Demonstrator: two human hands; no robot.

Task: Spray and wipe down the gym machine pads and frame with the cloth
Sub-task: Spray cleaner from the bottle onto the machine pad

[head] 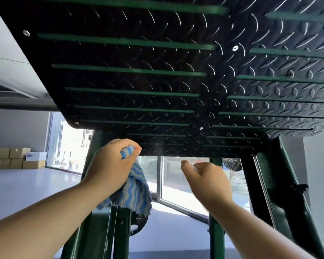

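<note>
Overhead, a black diamond-tread metal footplate (157, 81) with green slots fills the upper view, carried on dark green steel frame posts (217, 230). Left hand (110, 165): fingers curled round a bunched blue-and-grey striped terry cloth (135, 189), held at the plate's lower edge, the cloth's tail hanging below. Right hand (211, 182): raised just beneath the same edge, back toward the camera, fingers partly curled; whether they hold anything cannot be told. Stacked cardboard boxes (11, 157) stand on the floor, far left.

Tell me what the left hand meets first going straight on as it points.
Probably the lower edge of the black tread plate: the left hand, gripping the cloth, points up at it, though depth is unclear.
</note>
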